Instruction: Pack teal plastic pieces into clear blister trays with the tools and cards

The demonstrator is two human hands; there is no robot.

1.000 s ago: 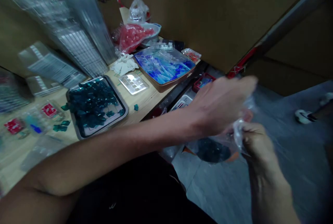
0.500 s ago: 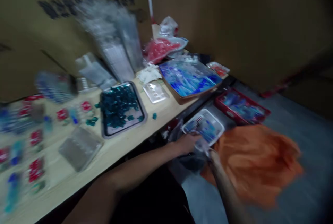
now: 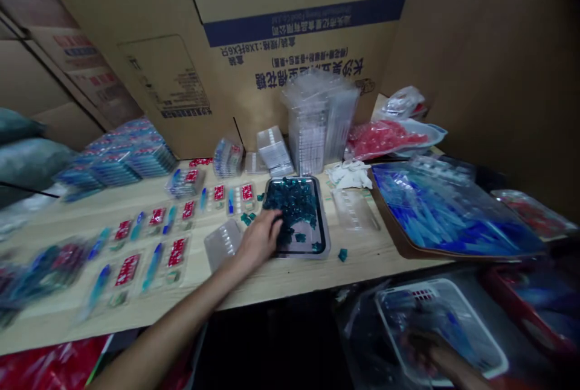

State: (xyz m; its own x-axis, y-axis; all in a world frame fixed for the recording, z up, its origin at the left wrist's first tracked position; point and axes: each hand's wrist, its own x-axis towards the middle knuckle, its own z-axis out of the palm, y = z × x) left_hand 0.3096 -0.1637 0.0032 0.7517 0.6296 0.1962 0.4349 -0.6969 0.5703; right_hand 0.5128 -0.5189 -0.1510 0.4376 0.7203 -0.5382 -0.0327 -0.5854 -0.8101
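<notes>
My left hand [image 3: 263,234] reaches over the left edge of a metal tray [image 3: 323,221]. Its fingers are slightly bent and apart, close to a heap of small dark teal pieces [image 3: 294,200] lying in the tray. I see nothing held in them. Beside that wrist lies a clear plastic blister tray [image 3: 223,242]. Lower right, my right hand [image 3: 423,351] is dark and smeared over a white plastic basket [image 3: 492,348] with clear and blue items inside. Whether its fingers hold anything cannot be made out.
Filled blister packs [image 3: 176,252] with red and blue parts stand in rows on the table [image 3: 254,293]. A shallow carton of blue pieces [image 3: 453,215] is at the right. Stacked clear trays [image 3: 310,130] lean against a cardboard wall [image 3: 181,76]. A red basket [image 3: 512,299] sits low right.
My view has swung left. My left hand has gone from the white basket, where both hands were together on something clear, to the tray of teal pieces. My right hand remains by the basket.
</notes>
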